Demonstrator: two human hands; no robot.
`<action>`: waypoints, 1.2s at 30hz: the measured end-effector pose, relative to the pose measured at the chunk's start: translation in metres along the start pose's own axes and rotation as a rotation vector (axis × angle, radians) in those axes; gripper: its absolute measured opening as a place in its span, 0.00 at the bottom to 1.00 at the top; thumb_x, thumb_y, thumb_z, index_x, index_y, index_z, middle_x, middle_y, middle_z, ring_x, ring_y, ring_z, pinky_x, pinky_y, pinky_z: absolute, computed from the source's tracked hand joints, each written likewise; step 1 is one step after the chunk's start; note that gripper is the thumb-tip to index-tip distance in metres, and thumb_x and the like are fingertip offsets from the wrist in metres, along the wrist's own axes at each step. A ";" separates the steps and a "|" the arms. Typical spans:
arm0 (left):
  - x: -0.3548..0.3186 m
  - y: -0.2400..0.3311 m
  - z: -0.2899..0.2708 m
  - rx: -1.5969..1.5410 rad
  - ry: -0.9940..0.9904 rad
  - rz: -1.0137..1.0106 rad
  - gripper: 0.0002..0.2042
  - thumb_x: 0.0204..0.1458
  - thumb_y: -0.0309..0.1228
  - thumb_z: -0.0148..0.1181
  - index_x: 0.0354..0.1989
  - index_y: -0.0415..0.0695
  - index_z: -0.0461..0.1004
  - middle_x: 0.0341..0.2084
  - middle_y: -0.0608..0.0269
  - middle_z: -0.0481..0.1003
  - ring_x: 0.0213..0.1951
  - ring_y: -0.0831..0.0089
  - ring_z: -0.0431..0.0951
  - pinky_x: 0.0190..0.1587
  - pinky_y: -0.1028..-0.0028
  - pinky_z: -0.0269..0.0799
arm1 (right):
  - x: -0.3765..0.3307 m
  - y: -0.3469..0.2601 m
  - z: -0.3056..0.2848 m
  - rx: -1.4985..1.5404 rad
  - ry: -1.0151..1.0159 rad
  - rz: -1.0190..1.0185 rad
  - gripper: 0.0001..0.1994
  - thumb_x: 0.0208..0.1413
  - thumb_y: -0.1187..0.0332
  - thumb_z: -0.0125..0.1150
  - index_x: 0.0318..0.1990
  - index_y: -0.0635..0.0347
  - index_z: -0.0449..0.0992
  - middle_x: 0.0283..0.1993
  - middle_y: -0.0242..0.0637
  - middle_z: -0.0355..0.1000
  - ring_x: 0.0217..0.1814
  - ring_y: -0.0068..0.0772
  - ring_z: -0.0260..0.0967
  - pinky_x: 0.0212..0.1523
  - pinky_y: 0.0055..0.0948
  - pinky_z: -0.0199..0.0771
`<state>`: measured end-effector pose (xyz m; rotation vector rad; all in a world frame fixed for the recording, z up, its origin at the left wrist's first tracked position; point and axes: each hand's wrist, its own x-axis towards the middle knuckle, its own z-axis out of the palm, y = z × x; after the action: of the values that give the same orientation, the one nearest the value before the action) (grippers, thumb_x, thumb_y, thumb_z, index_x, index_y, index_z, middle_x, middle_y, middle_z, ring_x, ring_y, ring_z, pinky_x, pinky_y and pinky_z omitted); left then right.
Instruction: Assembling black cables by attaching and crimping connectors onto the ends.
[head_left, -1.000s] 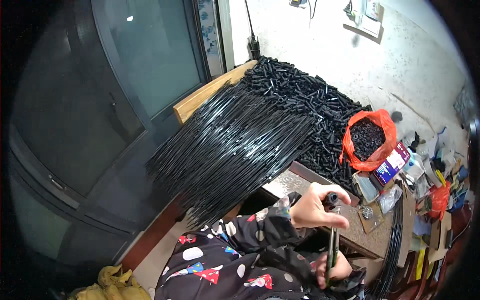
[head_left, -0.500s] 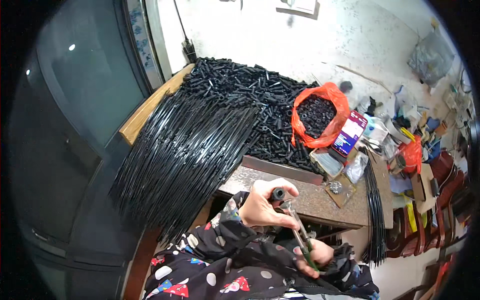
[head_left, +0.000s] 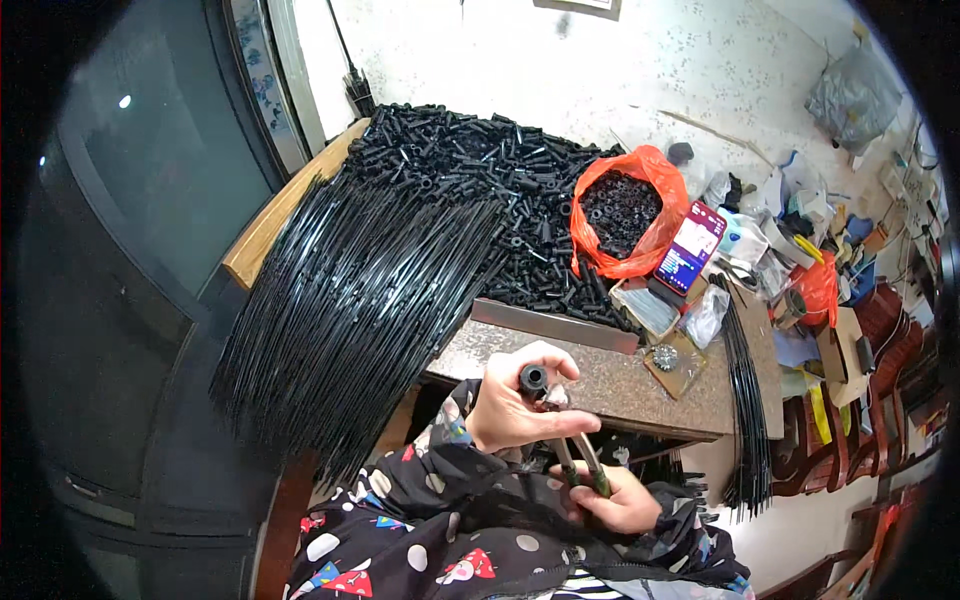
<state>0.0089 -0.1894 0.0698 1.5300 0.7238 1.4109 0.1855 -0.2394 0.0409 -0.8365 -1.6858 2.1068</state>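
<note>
My left hand [head_left: 500, 408], fingers curled, holds a short black tube [head_left: 533, 379] with its round open end facing up. Lower right of it, my right hand [head_left: 625, 503] is closed on a pair of pliers [head_left: 591, 463] with metal arms and dark green grips. The jaws of the pliers reach up to the left hand, beside the tube. Its fingers and thumb partly cover them, so I cannot tell whether they grip anything.
Long thin black rods [head_left: 350, 310] hang over the table's left edge. Behind them lies a heap of short black tubes [head_left: 450, 150], bounded by a metal strip [head_left: 555, 326]. An orange bag [head_left: 678, 180] of black rings, a phone [head_left: 690, 248] and more black rods [head_left: 745, 420] are at right.
My right hand has moved up and left with the pliers, whose handles now show more apart. My left hand has shifted slightly left with the black tube. The whole view has shifted a little.
</note>
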 end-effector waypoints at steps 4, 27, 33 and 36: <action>-0.002 0.000 -0.001 0.079 0.042 -0.001 0.14 0.24 0.25 0.61 0.22 0.39 0.65 0.08 0.76 0.60 0.12 0.91 0.55 0.14 0.89 0.48 | -0.002 -0.033 -0.006 0.408 -0.097 0.135 0.26 0.45 0.72 0.40 0.52 0.61 0.38 0.42 0.44 0.57 0.31 0.30 0.62 0.35 0.27 0.61; 0.032 -0.067 0.039 0.134 0.152 -0.242 0.07 0.31 0.20 0.53 0.22 0.37 0.65 0.13 0.71 0.64 0.16 0.87 0.61 0.19 0.88 0.55 | 0.014 0.033 -0.040 0.208 0.313 0.018 0.10 0.43 0.67 0.48 0.31 0.64 0.61 0.15 0.30 0.58 0.16 0.20 0.52 0.18 0.21 0.54; 0.034 -0.081 0.032 -0.095 0.206 -0.153 0.16 0.31 0.22 0.55 0.32 0.31 0.62 0.09 0.75 0.58 0.12 0.88 0.55 0.15 0.88 0.49 | 0.018 0.023 -0.114 -0.593 0.812 -0.056 0.10 0.40 0.69 0.47 0.29 0.66 0.61 0.21 0.47 0.63 0.26 0.43 0.63 0.27 0.31 0.61; 0.036 -0.078 0.031 -0.025 0.162 -0.074 0.19 0.30 0.24 0.58 0.33 0.30 0.62 0.08 0.76 0.55 0.12 0.88 0.53 0.15 0.88 0.46 | 0.018 0.026 -0.177 -1.019 1.110 -0.195 0.12 0.31 0.79 0.49 0.29 0.63 0.62 0.26 0.45 0.60 0.30 0.44 0.58 0.31 0.31 0.59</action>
<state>0.0578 -0.1323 0.0175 1.3667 0.8486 1.4949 0.2838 -0.0983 -0.0118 -1.5696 -1.8579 0.2625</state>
